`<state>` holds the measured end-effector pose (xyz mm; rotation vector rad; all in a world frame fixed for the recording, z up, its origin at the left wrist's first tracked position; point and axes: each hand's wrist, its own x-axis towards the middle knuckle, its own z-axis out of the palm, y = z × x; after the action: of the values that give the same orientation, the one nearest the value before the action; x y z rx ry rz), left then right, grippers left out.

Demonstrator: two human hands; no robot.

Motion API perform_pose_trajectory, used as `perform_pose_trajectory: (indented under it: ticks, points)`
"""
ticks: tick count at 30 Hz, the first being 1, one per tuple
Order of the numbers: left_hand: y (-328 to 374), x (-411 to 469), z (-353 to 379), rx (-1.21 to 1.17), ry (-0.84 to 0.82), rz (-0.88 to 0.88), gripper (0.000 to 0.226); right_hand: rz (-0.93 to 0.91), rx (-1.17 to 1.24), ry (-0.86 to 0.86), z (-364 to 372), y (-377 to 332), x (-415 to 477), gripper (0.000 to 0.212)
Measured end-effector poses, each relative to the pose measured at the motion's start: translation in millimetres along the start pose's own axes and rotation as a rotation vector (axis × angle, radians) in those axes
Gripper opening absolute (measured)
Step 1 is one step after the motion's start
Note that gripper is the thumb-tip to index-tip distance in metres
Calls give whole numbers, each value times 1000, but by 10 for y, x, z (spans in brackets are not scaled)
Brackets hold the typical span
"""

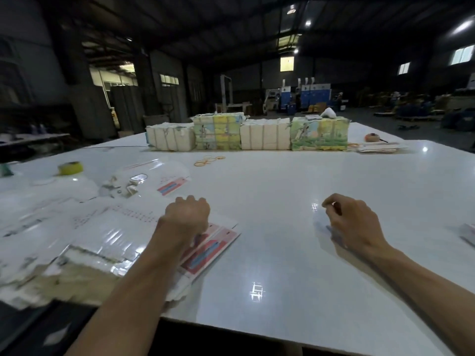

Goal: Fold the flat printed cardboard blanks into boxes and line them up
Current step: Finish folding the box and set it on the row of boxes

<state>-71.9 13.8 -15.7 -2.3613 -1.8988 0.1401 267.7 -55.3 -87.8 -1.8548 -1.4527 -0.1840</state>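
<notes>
Bundles point(264, 137) of tied card stand in a row across the far side of a glossy white table point(295, 253); loose rubber bands point(209, 160) lie before them, a yellow tape roll point(70, 167) off to the left; crumpled clear plastic point(154, 173) covers the left side, its contents too blurred to name; a worker's left hand point(186, 214), fingers curled under and hidden, rests on the flat printed blanks point(221, 240) at the near left edge, its grip impossible to judge; the right hand point(352, 222) hovers well apart, fingers curled in, nothing visible in them; something white point(469, 233) is cut off at the right edge.
</notes>
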Motion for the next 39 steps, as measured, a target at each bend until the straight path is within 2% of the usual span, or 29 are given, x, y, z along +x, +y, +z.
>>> perform_pose_trajectory:
  ticks: [3, 5, 12, 19, 20, 23, 25, 30, 35, 39]
  points:
    - [-221, -51, 76, -26, -31, -156, 77, 28, 46, 5, -10, 15, 1, 19]
    - [-266, -67, 106, -73, 7, -221, 86, 37, 68, 7, -23, 9, -1, 19]
    - [-398, -23, 101, -122, 63, -391, 88, 64, 115, -14, -67, 13, -35, 22]
    - [-454, -10, 2, -144, 172, -344, 101, 47, 149, -45, -74, -22, -41, 24]
    - [-458, -3, -8, -190, 197, -328, 98, 44, 151, -48, -76, -25, -42, 24]
    - [-471, 6, -17, -293, 227, -256, 64, 39, 150, -58, -84, -23, -48, 23]
    - [-476, 27, -29, -328, 217, -235, 51, 38, 146, -66, -86, -25, -49, 23]
    - [-520, 122, -149, -399, 165, -228, 44, 25, 145, -88, -75, -32, -45, 23]
    - [-553, 195, -149, -524, 109, -185, 52, 16, 160, -87, -77, -19, -42, 22]
    - [-538, 182, -135, -642, 72, -155, 34, 11, 160, -89, -81, -32, -40, 23]
